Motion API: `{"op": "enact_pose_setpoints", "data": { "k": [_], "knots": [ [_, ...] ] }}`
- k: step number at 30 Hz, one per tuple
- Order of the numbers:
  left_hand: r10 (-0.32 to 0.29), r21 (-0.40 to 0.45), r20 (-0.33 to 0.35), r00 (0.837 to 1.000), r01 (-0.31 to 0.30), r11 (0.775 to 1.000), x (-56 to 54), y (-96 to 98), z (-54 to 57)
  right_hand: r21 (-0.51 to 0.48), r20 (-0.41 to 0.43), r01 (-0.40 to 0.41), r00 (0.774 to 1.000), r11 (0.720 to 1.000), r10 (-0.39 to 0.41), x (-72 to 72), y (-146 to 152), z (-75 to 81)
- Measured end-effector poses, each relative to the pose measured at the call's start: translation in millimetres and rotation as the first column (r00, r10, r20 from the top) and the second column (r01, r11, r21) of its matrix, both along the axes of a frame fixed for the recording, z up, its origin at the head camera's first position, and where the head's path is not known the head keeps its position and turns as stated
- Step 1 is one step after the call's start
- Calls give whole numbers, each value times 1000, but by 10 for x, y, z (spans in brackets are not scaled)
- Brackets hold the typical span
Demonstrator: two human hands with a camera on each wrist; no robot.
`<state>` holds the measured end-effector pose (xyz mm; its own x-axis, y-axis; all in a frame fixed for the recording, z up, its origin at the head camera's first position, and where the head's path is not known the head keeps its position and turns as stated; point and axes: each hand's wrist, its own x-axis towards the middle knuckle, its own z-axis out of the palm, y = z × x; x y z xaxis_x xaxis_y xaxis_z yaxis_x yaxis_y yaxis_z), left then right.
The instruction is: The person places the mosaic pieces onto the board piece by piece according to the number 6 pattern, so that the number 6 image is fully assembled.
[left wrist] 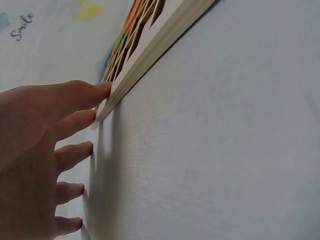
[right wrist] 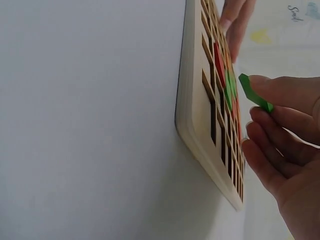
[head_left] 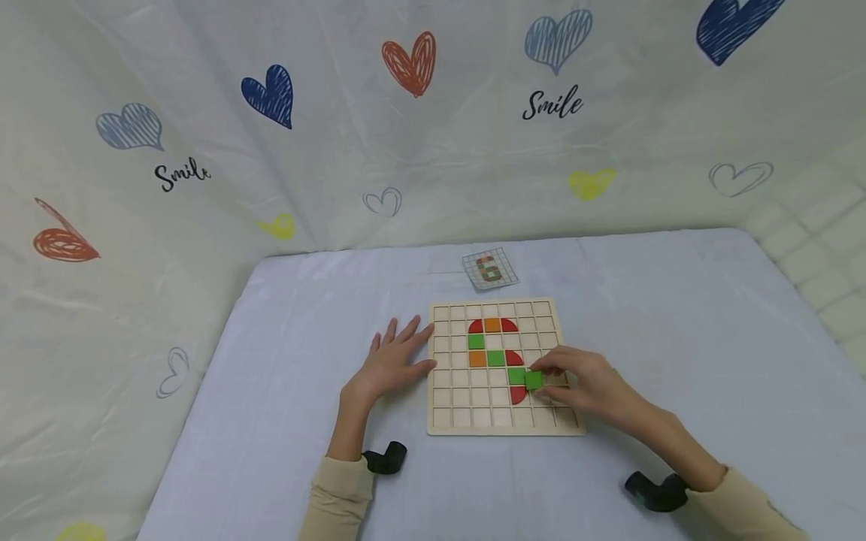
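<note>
A wooden grid board [head_left: 467,417] lies on the cloth, with red, orange and green tiles set in several of its cells. My right hand [head_left: 588,383] pinches a green square tile [head_left: 534,380] between thumb and fingers over the board's right part. In the right wrist view this green tile [right wrist: 255,94] is tilted and held above the grid. Just left of it in the head view, another green tile [head_left: 516,376] sits in a cell, with a red rounded tile [head_left: 518,394] below. My left hand [head_left: 389,368] is spread, its thumb and index fingertip touching the board's left edge.
Behind the board lies a small pattern card [head_left: 490,269] showing a grid with coloured shapes. White cloth [head_left: 325,315] covers the table. A heart-printed curtain [head_left: 325,180] hangs at the back. Black wrist devices [head_left: 656,492] are at both sleeves.
</note>
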<state>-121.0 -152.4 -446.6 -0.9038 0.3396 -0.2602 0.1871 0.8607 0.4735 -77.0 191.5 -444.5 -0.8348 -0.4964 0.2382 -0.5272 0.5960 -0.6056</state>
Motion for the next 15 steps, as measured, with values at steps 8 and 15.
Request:
{"op": "enact_pose_setpoints", "data": {
  "k": [8, 15],
  "knots": [
    [2, 2, -4, 1000, -2, 1000, -7, -3, -14, -6, 49, -44, 998, 999, 44, -7, -136, -52],
    [2, -3, -4, 1000, -2, 1000, -10, -5, -18, -4, 73, -49, 996, 999, 49, -5, -234, -115]
  ]
}}
